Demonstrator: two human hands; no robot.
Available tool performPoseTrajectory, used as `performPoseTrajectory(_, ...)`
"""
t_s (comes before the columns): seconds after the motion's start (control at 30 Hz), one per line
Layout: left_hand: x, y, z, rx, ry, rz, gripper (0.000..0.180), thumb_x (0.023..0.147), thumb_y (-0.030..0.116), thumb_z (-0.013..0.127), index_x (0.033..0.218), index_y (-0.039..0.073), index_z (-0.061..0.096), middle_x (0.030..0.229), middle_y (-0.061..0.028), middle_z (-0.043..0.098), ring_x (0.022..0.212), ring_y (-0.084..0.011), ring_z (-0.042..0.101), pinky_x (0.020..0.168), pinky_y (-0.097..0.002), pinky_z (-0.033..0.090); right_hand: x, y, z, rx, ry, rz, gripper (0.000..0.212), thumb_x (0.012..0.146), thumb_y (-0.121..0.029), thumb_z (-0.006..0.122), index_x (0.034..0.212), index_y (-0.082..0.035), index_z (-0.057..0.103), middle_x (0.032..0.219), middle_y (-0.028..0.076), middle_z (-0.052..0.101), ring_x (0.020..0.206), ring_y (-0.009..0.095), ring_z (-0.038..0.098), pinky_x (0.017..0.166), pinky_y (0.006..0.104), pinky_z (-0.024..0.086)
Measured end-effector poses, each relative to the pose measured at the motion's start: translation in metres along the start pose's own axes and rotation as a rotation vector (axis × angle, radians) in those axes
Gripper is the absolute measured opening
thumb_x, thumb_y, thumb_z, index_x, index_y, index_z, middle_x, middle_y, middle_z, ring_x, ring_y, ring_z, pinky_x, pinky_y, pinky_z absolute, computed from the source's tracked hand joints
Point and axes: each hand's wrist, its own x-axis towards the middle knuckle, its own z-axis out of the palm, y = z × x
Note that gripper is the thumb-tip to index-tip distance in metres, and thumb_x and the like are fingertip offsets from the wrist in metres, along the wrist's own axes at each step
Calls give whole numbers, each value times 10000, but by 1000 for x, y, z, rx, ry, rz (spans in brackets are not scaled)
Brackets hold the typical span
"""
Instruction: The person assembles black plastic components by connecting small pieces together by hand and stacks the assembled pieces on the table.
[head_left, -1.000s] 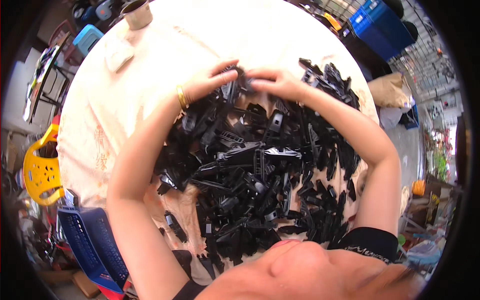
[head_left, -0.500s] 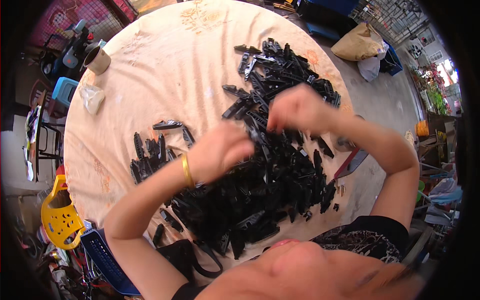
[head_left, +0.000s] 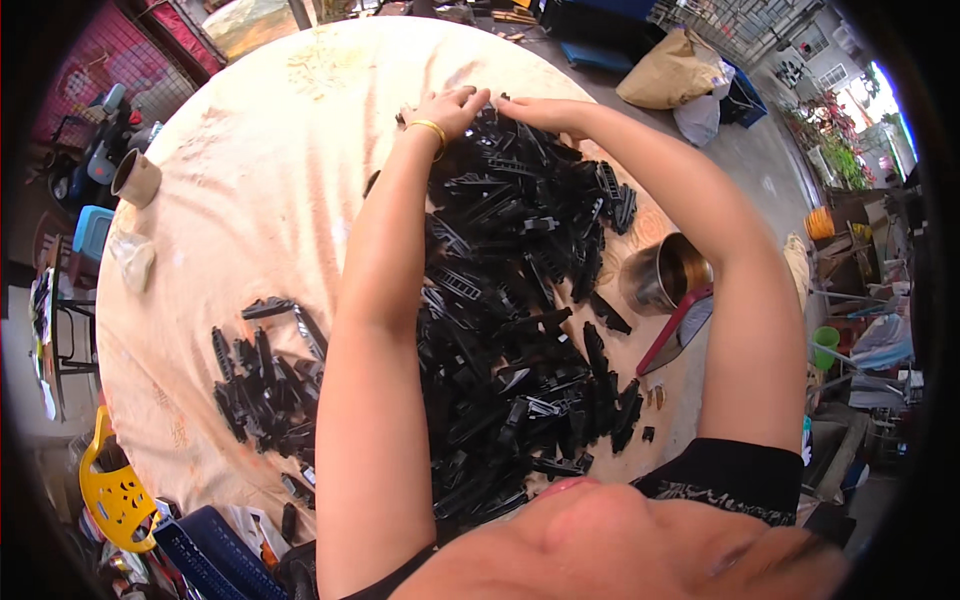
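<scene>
My left hand (head_left: 450, 110) lies over the far end of the heap of black plastic parts (head_left: 510, 215), its fingers bent and slightly parted; their undersides are hidden, so I cannot tell whether they pinch anything; my right hand (head_left: 545, 113) comes in from the right at the same far edge, fingers straight and pressed together, pointing left, with a small gap between its tips and my left fingers.

The heap runs from beneath my hands down the middle of the cloth-covered round table (head_left: 235, 200) to its near side; a smaller cluster of black parts (head_left: 265, 390) lies to the left, beyond my left forearm, which wears a gold bangle (head_left: 430, 127) at the wrist; right of the heap a metal cup (head_left: 648, 275) lies tilted, just beside a red-edged object (head_left: 665, 345); at the table's far left stand a mug (head_left: 136, 182) and, nearer, a whitish plastic bag (head_left: 133, 260); off the near left edge are a yellow chair (head_left: 118, 500) and a blue basket (head_left: 215, 550).
</scene>
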Motion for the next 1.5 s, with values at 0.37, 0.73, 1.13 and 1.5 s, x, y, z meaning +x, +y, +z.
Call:
performPoseTrajectory(0.37, -113, -10, -41, -241, -454, 234, 448, 978, 379, 348, 1172, 19, 532, 1036, -171, 610, 910, -341, 579, 827, -370, 445, -91, 0, 72, 257, -122, -180, 705, 889, -551, 501, 1356, -27, 441, 1345, 177, 494, 1250, 274, 455, 1036, 355, 349)
performPoseTrajectory(0.73, -307, -12, -150, -169, -506, 405, 358, 950, 308, 473, 1018, -7, 629, 984, -218, 618, 914, -350, 578, 801, -404, 453, -242, -38, 140, 138, -105, -933, 568, 872, -479, 537, 1204, -19, 571, 1287, 280, 459, 1205, 401, 441, 1034, 440, 347)
performPoseTrajectory(1.13, -87, 122, 8, -81, -254, 622, 381, 891, 194, 509, 1229, 19, 529, 1216, -205, 560, 1171, -346, 495, 1015, -391, 382, -84, 124, -42, -5, -63, 186, 517, 860, -141, 540, 1348, -45, 403, 1003, 152, 627, 781, 249, 669, 600, 369, 573)
performPoseTrajectory(1.5, -84, 99, 59, -185, -339, 612, 320, 780, 210, 570, 1055, 47, 593, 1029, -181, 631, 1018, -356, 564, 894, -420, 436, -88, 83, -4, 179, -646, 126, 552, 820, -217, 698, 1234, 59, 460, 1202, 259, 516, 1005, 314, 608, 778, 367, 570)
